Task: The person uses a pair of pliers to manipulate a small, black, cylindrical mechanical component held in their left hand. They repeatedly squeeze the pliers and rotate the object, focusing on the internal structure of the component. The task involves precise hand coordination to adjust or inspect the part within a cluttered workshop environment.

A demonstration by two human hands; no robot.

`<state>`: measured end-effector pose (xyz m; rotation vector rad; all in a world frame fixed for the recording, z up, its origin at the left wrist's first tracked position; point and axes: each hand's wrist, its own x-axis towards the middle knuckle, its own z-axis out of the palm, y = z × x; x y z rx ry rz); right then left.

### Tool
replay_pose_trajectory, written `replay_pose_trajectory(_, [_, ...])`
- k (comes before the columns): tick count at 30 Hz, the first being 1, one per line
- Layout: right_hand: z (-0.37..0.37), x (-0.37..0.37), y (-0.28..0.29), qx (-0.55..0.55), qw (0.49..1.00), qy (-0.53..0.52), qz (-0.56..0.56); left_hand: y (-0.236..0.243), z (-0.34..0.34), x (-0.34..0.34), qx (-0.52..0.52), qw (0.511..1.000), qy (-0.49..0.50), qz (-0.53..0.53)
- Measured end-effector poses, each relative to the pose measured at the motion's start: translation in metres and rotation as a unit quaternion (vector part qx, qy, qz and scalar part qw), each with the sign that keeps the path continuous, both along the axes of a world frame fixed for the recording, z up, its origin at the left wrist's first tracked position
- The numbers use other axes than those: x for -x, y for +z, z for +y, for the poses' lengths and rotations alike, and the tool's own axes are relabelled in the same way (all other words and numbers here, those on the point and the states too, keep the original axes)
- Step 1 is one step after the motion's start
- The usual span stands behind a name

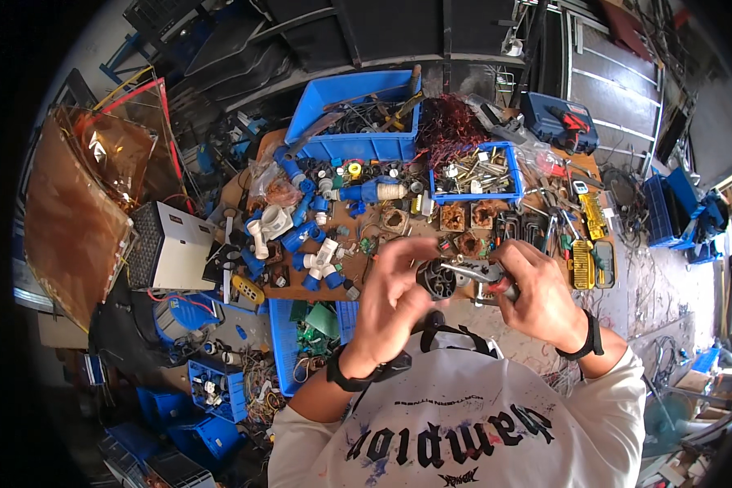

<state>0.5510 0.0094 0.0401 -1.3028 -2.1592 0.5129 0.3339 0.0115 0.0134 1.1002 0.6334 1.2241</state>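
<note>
Blurred left hand curls round dark part, likely stiff, best rim-held; right hand grips likely heavy tool by red handle.

Surface: brown, heavily loaded. A large blue bin stands along the far edge, with a reddish wire tangle just right of it. A dark blue tool case sits at the far right corner. A shallow blue tray rests nearer. Blue and white fittings spread toward the left edge; an open yellow case lies near the right edge.
</note>
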Motion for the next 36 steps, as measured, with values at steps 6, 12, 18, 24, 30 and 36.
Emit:
replay_pose_trajectory(6, [0.000,0.000,-0.003,-0.012,1.000,-0.005,0.009,-0.012,-0.003,-0.001,-0.156,0.971,0.094,0.156])
replay_pose_trajectory(12, [-0.002,0.000,0.001,-0.032,0.999,0.014,0.002,0.002,0.015,0.020,0.256,0.923,-0.250,-0.144])
replay_pose_trajectory(18, [-0.002,-0.004,-0.002,0.010,1.000,0.028,-0.009,0.001,0.018,0.018,0.135,0.977,-0.159,-0.035])
replay_pose_trajectory(24, [-0.003,-0.004,0.002,0.062,0.998,0.012,0.025,-0.022,0.005,-0.004,-0.242,0.941,0.157,0.178])
replay_pose_trajectory(30, [-0.003,-0.003,0.003,0.045,0.999,0.021,0.012,-0.002,-0.002,-0.002,-0.055,0.994,0.007,0.091])
replay_pose_trajectory(36, [-0.002,-0.004,0.001,-0.019,1.000,0.021,0.007,0.000,0.017,0.016,0.311,0.853,-0.385,-0.168])
